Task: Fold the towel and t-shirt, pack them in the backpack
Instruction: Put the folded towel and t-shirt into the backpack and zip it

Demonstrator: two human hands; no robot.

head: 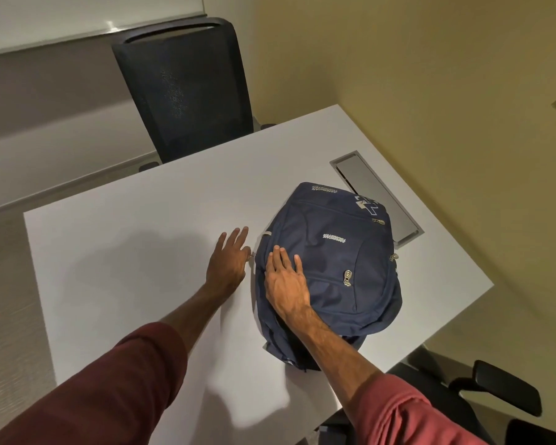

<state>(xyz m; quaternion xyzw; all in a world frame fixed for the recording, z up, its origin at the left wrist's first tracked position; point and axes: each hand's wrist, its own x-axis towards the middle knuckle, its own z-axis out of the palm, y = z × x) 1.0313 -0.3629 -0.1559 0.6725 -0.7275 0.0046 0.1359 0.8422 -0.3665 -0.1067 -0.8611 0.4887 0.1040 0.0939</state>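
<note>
Left hand (230,263) reaches out over table (126,252), thumb and forefinger pinching zip pull (253,254) at backpack (331,261) edge, other fingers straight. Right hand (284,281) presses flat on backpack, gripping nothing. Backpack lies front-up on table.

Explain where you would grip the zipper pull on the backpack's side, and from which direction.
Pinch the zipper pull at the backpack's left edge, coming from the left over the table: it juts sideways there, where the left hand pinches it. The right hand lies flat on top.
</note>
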